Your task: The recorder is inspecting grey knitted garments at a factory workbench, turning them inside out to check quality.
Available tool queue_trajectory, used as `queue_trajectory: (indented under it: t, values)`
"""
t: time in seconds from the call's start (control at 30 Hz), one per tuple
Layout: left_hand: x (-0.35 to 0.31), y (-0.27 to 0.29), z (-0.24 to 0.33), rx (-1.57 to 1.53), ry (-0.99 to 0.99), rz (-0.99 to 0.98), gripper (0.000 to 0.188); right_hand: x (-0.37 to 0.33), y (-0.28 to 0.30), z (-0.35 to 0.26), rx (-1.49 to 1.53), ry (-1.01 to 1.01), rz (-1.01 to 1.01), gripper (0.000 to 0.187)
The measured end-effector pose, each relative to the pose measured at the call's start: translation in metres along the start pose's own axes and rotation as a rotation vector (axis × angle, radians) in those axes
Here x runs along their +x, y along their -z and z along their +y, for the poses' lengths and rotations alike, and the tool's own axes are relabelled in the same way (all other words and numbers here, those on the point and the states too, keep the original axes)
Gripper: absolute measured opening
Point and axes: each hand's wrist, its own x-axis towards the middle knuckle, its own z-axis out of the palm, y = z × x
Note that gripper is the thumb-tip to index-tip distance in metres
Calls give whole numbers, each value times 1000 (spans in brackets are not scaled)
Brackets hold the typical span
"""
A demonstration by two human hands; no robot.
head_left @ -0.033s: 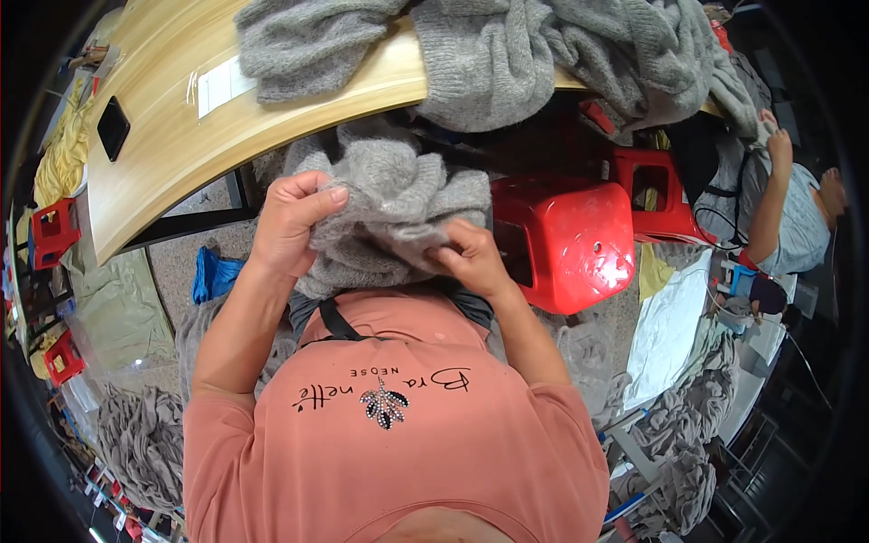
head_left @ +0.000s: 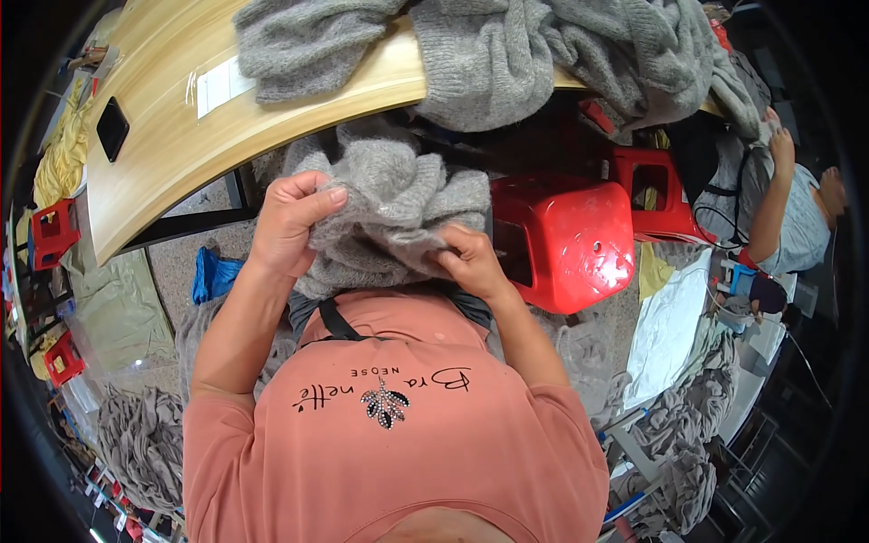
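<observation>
A bunched grey knitted garment (head_left: 385, 204) rests over my lap, below the table's near edge. My left hand (head_left: 294, 217) pinches its upper left part between thumb and fingers. On the opposite side, my right hand (head_left: 471, 258) is closed on a fold of the same knit, with the fingertips partly hidden in it. The cloth between the two hands is crumpled, and part of it lies in shadow under the table.
More grey knitwear (head_left: 489, 68) lies on the wooden table (head_left: 172, 172) and hangs over its edge. A phone (head_left: 112, 128) and white paper (head_left: 224, 87) lie there too. A red stool (head_left: 579, 244) stands at my right. Beyond it, another person's arm (head_left: 774, 199) reaches toward the knitwear.
My right hand has shifted very slightly to the right, still gripping the garment. My left hand looks unmoved. The other person's hand at the right has moved a little.
</observation>
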Motion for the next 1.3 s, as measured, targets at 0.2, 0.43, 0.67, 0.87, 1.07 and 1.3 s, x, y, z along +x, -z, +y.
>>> queue_trajectory:
  t: [0.2,0.43,0.67,0.87,1.07,1.3]
  values:
    - [-1,-4,10,40,-47,-11,4,0,6,-20,282,-71,328,25]
    - [-3,-24,6,171,-78,-106,9,19,9,-38,-357,292,213,25]
    - [-2,-31,-3,299,-7,-157,4,4,16,-110,-374,751,212,23]
    - [-4,-36,-10,265,78,-306,3,22,-2,-84,-545,808,409,27]
    - [-5,-27,-16,88,170,-310,5,25,-9,-73,-587,858,372,21]
    - [-5,-24,-16,144,164,-309,5,23,-11,-69,-588,870,405,19]
